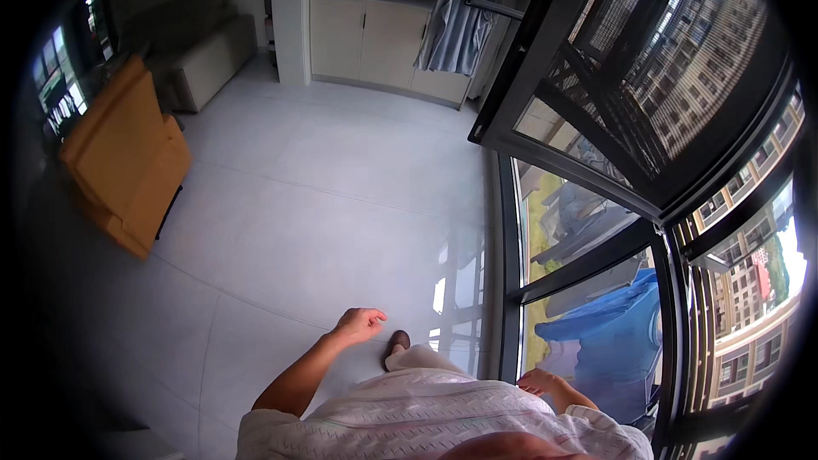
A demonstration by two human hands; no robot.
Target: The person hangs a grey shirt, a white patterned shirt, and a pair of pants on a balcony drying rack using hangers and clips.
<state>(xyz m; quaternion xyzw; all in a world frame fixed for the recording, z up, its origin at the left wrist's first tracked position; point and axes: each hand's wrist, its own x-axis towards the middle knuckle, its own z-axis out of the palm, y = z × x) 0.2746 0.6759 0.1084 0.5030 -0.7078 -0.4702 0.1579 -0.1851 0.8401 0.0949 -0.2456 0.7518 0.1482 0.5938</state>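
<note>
My left hand [359,324] is held out over the pale tiled floor [332,230], fingers loosely curled and nothing in it. Beyond its fingertips a brown shoe [397,344] shows on my foot. My right hand [539,382] hangs low by my side, close to the dark window frame [509,332]; I see no object in it, and whether it touches the frame is unclear. Through the glass behind that hand, a blue garment [613,338] hangs outside.
An open dark-framed window sash [575,172] juts inward at the right. Ahead, a grey cloth [457,25] hangs before a white cabinet [364,38]. An orange-tan upholstered chair [124,160] stands at the left, with a sofa [211,64] farther back.
</note>
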